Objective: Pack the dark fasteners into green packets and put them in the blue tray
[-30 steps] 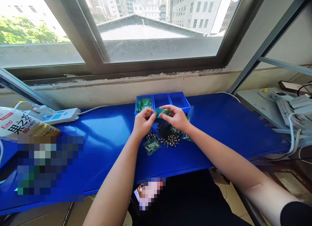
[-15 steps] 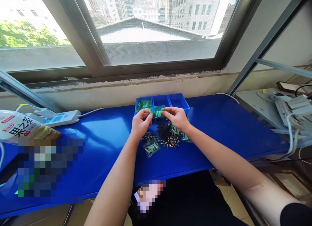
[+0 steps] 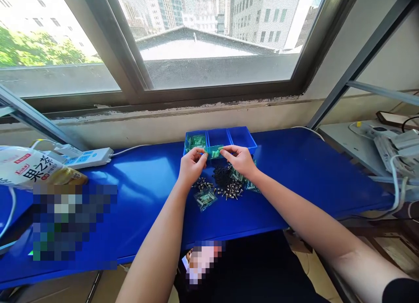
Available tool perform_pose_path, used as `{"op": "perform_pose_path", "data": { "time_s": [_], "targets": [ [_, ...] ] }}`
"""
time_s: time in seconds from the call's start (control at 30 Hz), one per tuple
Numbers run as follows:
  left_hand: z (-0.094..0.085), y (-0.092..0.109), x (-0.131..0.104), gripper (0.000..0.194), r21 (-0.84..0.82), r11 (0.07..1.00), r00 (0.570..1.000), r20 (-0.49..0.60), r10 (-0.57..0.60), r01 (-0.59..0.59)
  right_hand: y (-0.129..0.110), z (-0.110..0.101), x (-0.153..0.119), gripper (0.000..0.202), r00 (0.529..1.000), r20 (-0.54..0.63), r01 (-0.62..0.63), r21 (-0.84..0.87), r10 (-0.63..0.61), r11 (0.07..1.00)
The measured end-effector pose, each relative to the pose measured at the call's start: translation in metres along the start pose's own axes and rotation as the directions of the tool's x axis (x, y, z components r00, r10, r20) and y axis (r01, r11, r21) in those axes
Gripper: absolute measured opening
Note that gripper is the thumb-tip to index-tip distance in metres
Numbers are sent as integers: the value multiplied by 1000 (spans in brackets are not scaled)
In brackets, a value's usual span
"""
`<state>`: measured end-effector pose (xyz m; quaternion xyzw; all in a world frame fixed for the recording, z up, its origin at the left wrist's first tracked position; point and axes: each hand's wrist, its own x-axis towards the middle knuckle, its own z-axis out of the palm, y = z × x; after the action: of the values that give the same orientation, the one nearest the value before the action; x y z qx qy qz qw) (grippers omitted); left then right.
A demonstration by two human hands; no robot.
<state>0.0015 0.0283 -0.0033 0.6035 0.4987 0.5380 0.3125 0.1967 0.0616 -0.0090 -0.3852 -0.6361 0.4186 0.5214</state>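
Between my two hands a small green plastic bag [image 3: 215, 153] with pale pieces inside is stretched above the table. My left hand [image 3: 194, 164] pinches its left end, and my right hand [image 3: 240, 161] pinches its right end. Just behind stands a blue three-compartment box [image 3: 242, 139]; green bags [image 3: 197, 141] fill its left compartment. Below my hands lie a pile of black pieces [image 3: 221, 176], small metal screws [image 3: 231, 190] and another filled clear bag [image 3: 205, 199]. More green bags [image 3: 252, 186] lie partly under my right hand.
A power strip [image 3: 89, 158] and a printed plastic package [image 3: 42, 170] lie on the left of the blue table [image 3: 144, 220]. White cables and papers [image 3: 394, 148] sit on the grey surface at right. A window is behind.
The bag between my hands is now flatter and looks narrower in height. The whole view has shifted slightly, and both hands keep their hold.
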Motion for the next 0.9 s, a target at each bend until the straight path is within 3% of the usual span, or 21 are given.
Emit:
{"op": "perform_pose_path", "data": {
  "time_s": [0.43,0.6,0.8,0.9],
  "targets": [
    [-2,-1,1,18,107,994,999,-41,-1,5,1,3,-1,31,1000,-8,-3,41,3,999],
    [-2,-5,1,22,47,999,998,-57,11,-8,-1,2,0,29,999,-43,26,39,-25,999],
    [-2,2,0,27,-52,998,999,-34,32,-34,-7,-1,4,37,991,33,-134,300,130,944],
    [-3,4,-1,26,-28,999,997,-59,45,-47,-9,-2,4,36,989,42,-150,326,144,933]
  ]
}}
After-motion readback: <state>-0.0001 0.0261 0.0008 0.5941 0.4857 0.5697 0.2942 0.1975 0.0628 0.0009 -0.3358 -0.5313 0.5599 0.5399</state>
